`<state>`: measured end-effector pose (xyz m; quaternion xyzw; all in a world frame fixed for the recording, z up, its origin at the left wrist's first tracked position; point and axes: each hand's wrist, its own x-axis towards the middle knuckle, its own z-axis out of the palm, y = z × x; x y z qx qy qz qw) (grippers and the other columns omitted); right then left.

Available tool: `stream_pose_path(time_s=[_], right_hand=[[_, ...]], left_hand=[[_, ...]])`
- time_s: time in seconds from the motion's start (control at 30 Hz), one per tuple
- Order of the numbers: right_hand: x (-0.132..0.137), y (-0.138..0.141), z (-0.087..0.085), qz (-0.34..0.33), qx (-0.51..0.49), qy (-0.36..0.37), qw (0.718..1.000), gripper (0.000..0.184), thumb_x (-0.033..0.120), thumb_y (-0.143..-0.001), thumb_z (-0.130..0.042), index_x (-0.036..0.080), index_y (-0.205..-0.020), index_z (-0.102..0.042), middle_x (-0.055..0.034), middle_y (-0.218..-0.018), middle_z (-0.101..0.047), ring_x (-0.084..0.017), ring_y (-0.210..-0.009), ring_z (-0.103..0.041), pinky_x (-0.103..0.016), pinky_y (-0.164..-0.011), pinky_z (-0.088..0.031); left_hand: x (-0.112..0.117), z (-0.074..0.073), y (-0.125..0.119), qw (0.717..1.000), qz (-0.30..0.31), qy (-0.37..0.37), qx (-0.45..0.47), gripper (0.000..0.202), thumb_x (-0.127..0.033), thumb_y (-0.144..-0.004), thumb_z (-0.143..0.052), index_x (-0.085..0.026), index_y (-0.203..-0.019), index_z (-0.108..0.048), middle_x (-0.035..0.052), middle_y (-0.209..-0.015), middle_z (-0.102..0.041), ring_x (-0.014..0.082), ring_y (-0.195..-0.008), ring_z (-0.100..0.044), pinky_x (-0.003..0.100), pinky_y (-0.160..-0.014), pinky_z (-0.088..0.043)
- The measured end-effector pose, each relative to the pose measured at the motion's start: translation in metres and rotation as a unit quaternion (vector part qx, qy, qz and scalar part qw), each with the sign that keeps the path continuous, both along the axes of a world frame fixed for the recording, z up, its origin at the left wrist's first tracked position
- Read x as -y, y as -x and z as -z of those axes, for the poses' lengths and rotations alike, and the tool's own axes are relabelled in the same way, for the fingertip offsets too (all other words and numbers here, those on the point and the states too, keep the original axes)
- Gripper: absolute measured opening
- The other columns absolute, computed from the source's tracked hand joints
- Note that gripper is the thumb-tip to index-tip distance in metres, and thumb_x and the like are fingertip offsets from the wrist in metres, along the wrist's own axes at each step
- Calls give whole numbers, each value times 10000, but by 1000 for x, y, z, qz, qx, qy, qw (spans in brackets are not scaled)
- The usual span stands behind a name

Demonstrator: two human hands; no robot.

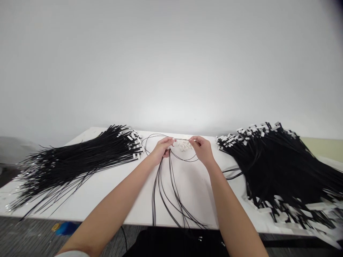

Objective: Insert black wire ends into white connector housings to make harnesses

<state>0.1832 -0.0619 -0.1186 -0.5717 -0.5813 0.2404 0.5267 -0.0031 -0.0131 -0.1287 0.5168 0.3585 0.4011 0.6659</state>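
Observation:
Fingers closed, my left hand (164, 147) grips several thin black cables (159, 178) that hang from it over the front of the table. To its right, my right hand (201, 147) pinches a stretch of black cable (182, 139) drawn nearly straight between both hands. Loops of this cable curve out beyond my left hand and below the gap. A small pile of white connectors (184, 145) lies on the table just behind that gap. What sits inside each set of fingertips is too small to make out.
A large bundle of black cables (80, 157) with white ends lies on the left of the white table (112, 189). Another thick bundle (278, 171), white-tipped at both ends, covers the right side. A pale wall (171, 71) rises behind. A blue object (66, 228) is on the floor.

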Motion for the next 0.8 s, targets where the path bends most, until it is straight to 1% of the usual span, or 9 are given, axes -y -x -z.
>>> stream_pose_path(time_s=[0.1,0.2,0.3,0.37,0.43,0.5,0.57,0.67,0.8], right_hand=[[-1,1,1,-3,-3,-1,1000,287,445,-787,-488,169,-779,-564,45,-526,-233,-60,-474,-204,-177,-419,-196],[-1,3,3,6,1,-8,1000,293,459,-800,-475,176,-789,-551,47,-531,-227,-61,-476,-204,-174,-421,-200],[0,6,6,19,13,-21,1000,288,460,-813,-464,184,-795,-543,48,-536,-237,-62,-481,-214,-172,-432,-218],[-1,8,8,27,26,-33,999,277,450,-824,-455,186,-805,-537,48,-542,-273,-63,-489,-237,-172,-449,-241],[-2,10,9,33,43,-47,997,260,432,-829,-453,186,-814,-532,41,-567,-349,-64,-506,-287,-175,-479,-281],[-3,12,10,38,65,-60,995,234,412,-813,-486,184,-814,-537,27,-624,-436,-68,-539,-351,-181,-521,-324],[-4,12,11,45,91,-70,992,205,390,-777,-543,187,-804,-554,16,-677,-487,-74,-562,-389,-192,-551,-345],[-4,11,11,53,130,-81,987,172,363,-744,-591,197,-787,-580,14,-695,-500,-78,-559,-391,-204,-559,-344],[-2,8,13,58,157,-97,981,161,356,-765,-574,199,-794,-594,9,-676,-476,-88,-579,-394,-212,-573,-346]], left_hand=[[1,-1,0,1000,0,-5,-10,319,-445,-681,-627,-160,-811,-562,-2,-733,-473,3,-368,-301,159,-333,-119],[2,-1,1,1000,3,0,-10,318,-435,-678,-628,-169,-844,-573,-1,-762,-479,3,-368,-310,159,-330,-121],[1,2,1,1000,9,5,-4,321,-437,-685,-618,-184,-878,-572,-15,-734,-464,7,-362,-308,157,-327,-121],[1,4,2,1000,12,9,3,327,-441,-687,-615,-192,-894,-569,-21,-725,-458,6,-362,-301,155,-327,-121],[1,5,2,1000,14,14,10,334,-445,-687,-614,-194,-902,-567,-25,-719,-459,5,-362,-292,153,-326,-123],[3,6,3,1000,15,21,15,336,-444,-687,-613,-195,-906,-564,-29,-703,-459,6,-362,-285,151,-325,-127],[4,6,4,999,15,26,19,332,-442,-687,-611,-194,-902,-562,-33,-682,-453,10,-360,-287,153,-321,-131],[5,6,3,999,19,27,20,327,-438,-685,-613,-188,-890,-565,-32,-669,-446,16,-360,-297,159,-317,-129],[5,8,2,999,23,30,16,315,-428,-687,-615,-185,-882,-572,-28,-680,-443,16,-365,-301,162,-321,-120]])
